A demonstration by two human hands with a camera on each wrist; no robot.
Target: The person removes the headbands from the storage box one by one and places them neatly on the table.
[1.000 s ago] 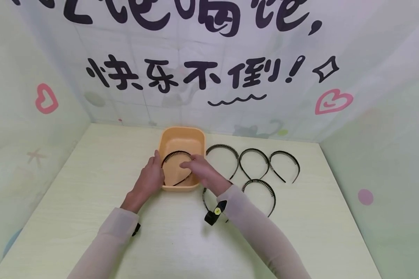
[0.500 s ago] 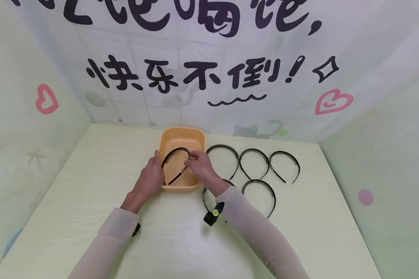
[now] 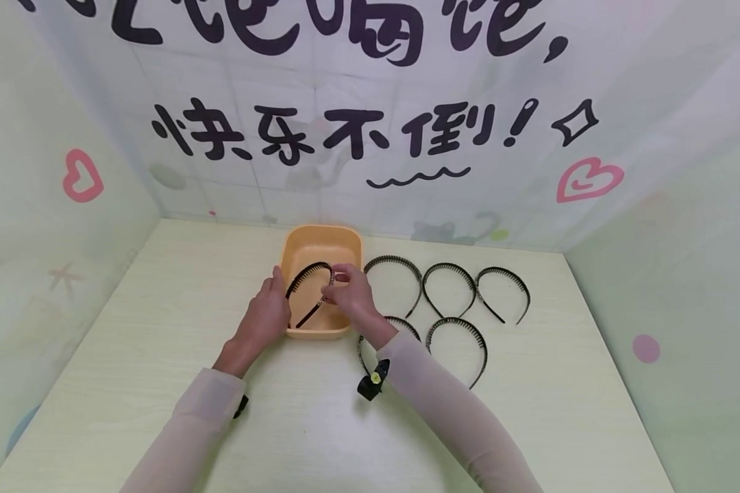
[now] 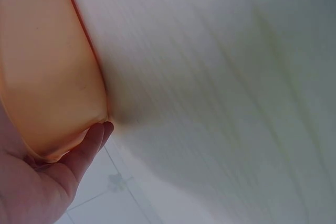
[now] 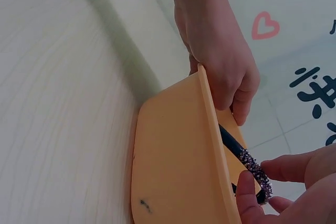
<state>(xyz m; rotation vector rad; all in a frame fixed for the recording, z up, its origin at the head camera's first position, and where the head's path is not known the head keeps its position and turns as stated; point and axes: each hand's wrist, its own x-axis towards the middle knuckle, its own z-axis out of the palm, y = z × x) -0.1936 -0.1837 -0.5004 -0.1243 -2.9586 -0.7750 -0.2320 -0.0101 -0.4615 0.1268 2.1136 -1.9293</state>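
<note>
An orange plastic basin stands on the table near the back wall. My left hand grips its left side, with fingertips curled round the wall near the base in the left wrist view. Inside the basin is a black toothed headband, its right arm raised at a tilt. My right hand pinches that arm between thumb and fingers over the basin's right side. The right wrist view shows glittering stones on the part of the headband between my fingertips.
Several more black headbands lie right of the basin: three in a back row, including a middle one, and others in front, such as a nearer one. Printed cloth walls enclose the table at the back and sides.
The headband's right arm has swung up and leftward inside the basin as my right hand pinches it. My right hand has shifted slightly; my left hand stays on the basin.
</note>
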